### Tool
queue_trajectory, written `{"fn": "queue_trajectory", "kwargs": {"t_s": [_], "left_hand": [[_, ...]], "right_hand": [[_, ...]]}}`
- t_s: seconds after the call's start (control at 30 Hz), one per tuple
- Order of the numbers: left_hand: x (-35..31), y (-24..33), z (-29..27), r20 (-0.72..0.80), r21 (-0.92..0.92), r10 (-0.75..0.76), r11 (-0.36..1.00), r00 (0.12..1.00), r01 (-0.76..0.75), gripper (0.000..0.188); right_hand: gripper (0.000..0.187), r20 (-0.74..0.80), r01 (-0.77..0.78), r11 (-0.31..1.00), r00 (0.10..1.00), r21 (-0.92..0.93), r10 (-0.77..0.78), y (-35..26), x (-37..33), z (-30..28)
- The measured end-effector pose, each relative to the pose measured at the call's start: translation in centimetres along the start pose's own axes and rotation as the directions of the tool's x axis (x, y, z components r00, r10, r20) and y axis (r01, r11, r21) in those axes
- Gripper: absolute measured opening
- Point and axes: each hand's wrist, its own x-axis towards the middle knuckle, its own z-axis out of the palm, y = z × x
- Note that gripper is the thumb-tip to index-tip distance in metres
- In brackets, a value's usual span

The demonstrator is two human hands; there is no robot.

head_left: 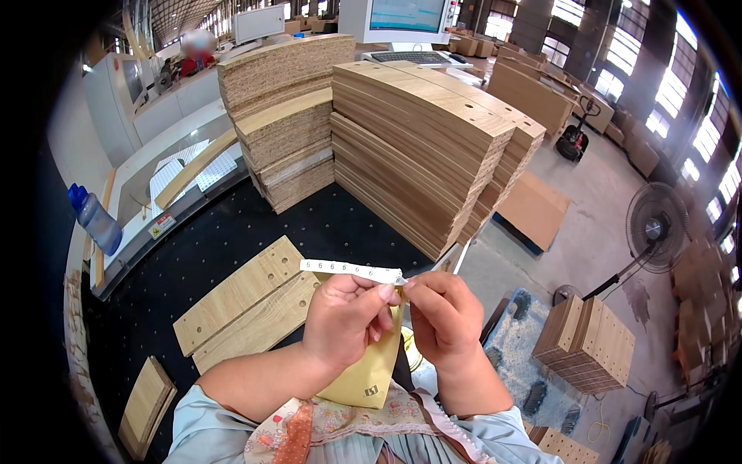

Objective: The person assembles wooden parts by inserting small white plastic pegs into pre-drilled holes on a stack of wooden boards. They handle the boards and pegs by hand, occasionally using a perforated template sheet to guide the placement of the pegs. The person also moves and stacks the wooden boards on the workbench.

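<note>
Close in front of my chest, my left hand [345, 315] pinches a white strip of number labels [340, 268] between thumb and fingers. The strip sticks out past both sides of that hand, in front of the boards. At its right end, my right hand [448, 315] is closed in a pinch on the strip's tip. Below my left hand hangs a yellow sheet of paper [362, 377], its upper part partly hidden by the fingers. Two pale wood-grain boards with holes [232, 298] lie side by side beyond my left forearm.
Tall stacks of wood-grain panels [417, 155] and raw-edged chipboard [290, 139] stand on the black dotted table [325, 220]. A blue-capped bottle [97, 220] is at the left. To the right are a floor fan [657, 226], a pallet jack [572, 143] and a panel stack [587, 344].
</note>
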Motion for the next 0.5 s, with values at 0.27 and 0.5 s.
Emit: {"fn": "queue_trajectory", "kwargs": {"t_s": [0.27, 0.5], "left_hand": [[-0.08, -0.48, -0.14, 0.025, 0.011, 0.072, 0.997, 0.997, -0.072, 0.009], [-0.41, -0.43, -0.27, 0.122, 0.153, 0.203, 0.963, 0.971, -0.221, 0.011]], "right_hand": [[0.030, 0.010, -0.018, 1.000, 1.000, 0.001, 0.018, -0.34, 0.49, -0.17], [0.026, 0.013, -0.024, 1.000, 1.000, 0.000, 0.024, -0.84, 0.79, -0.62]]}}
